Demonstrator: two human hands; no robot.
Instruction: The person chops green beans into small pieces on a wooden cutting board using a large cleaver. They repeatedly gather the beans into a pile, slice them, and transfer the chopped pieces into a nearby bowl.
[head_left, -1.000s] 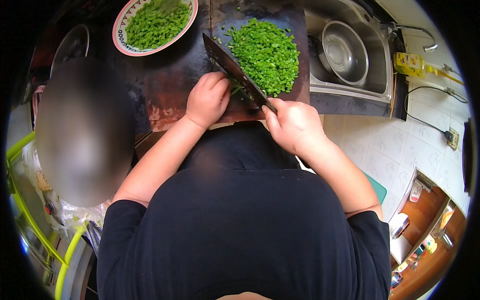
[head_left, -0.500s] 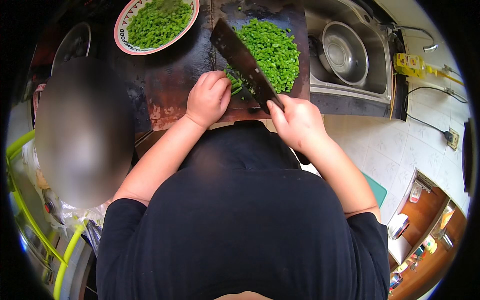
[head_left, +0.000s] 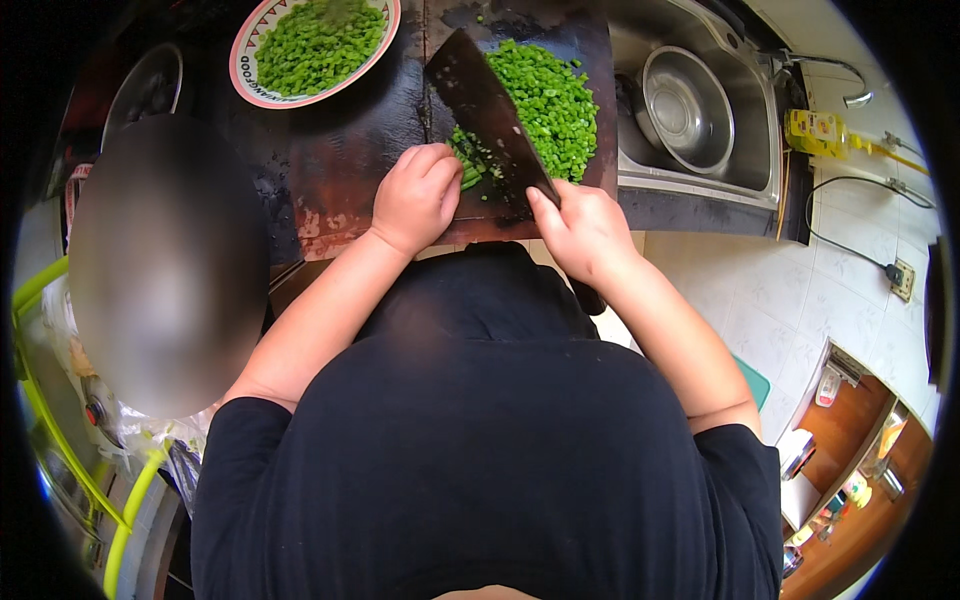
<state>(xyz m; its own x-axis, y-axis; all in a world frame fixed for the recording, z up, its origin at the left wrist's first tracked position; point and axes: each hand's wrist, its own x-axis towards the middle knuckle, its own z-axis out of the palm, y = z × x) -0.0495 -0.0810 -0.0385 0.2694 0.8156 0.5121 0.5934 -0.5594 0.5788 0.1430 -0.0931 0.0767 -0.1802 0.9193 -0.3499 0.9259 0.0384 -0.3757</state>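
On the dark wooden cutting board [head_left: 340,195], my left hand [head_left: 412,203] is curled over a small bunch of green beans [head_left: 468,168], whose cut ends stick out beside the fingertips. My right hand [head_left: 585,235] grips a cleaver [head_left: 490,105] by its handle. Its dark blade slants up to the left over the board, flecked with green bits, just right of the bunch. Beyond the blade lies a heap of chopped green beans [head_left: 555,112], partly hidden by it. Whether the edge touches the board I cannot tell.
At the upper left stands a white plate with a red rim [head_left: 240,72], holding more chopped beans. To the right, a steel sink [head_left: 770,165] contains a metal basin [head_left: 690,105]. A yellow bottle [head_left: 815,133] stands beyond it. A dark pan [head_left: 145,90] sits far left.
The cleaver has shifted slightly left with my right hand, and more of the blade's flat face shows. My left hand stays in nearly the same place on the beans.
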